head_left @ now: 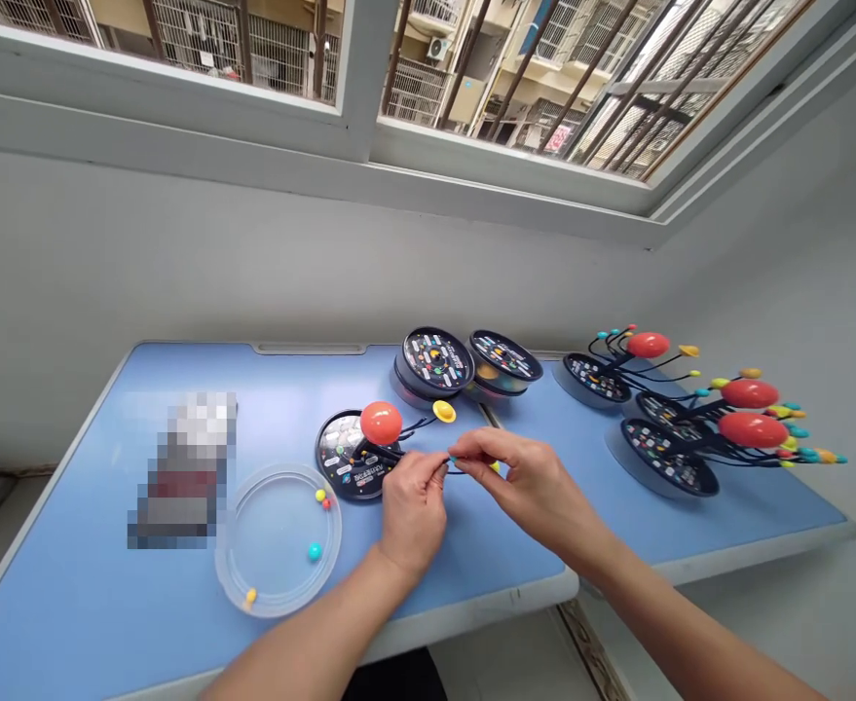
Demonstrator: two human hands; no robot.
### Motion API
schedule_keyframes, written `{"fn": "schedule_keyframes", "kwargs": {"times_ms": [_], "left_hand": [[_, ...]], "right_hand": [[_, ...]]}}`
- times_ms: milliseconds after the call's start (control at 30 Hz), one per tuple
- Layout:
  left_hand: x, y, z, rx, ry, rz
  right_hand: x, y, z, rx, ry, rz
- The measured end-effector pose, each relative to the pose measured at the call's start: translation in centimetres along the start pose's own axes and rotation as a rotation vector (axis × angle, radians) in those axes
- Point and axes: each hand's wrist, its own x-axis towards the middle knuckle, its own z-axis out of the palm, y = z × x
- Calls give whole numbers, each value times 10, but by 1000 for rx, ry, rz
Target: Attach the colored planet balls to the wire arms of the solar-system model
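The left hand (413, 511) keeps a narrow grip on a thin black wire arm (398, 454), which runs from a glossy orange ball (381, 423) on a round black disc (344, 458). At twelve o'clock, the right hand (530, 482) narrowly pinches a small teal plastic bead (451, 460); holding close to it steadies the wire

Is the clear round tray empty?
Not empty: a teal bead lies inside the clear round tray, with a yellow bead and a red bead by its rim.
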Motion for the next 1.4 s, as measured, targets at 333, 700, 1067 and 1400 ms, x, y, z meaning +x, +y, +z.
{"fn": "schedule_keyframes", "kwargs": {"times_ms": [333,700,1067,1400], "left_hand": [[-2,-4,4,-74,-33,-76],[0,-2,4,-255,-24,-193],[0,-1,2,-208,-28,-214],[1,-3,0,-208,-41,-220]], "right_hand": [[1,4,2,-71,-7,-139],[11,0,-2,-135,-122,-222],[15,1,2,-184,-192,-246],[16,1,4,-203,-266,-244]]}}
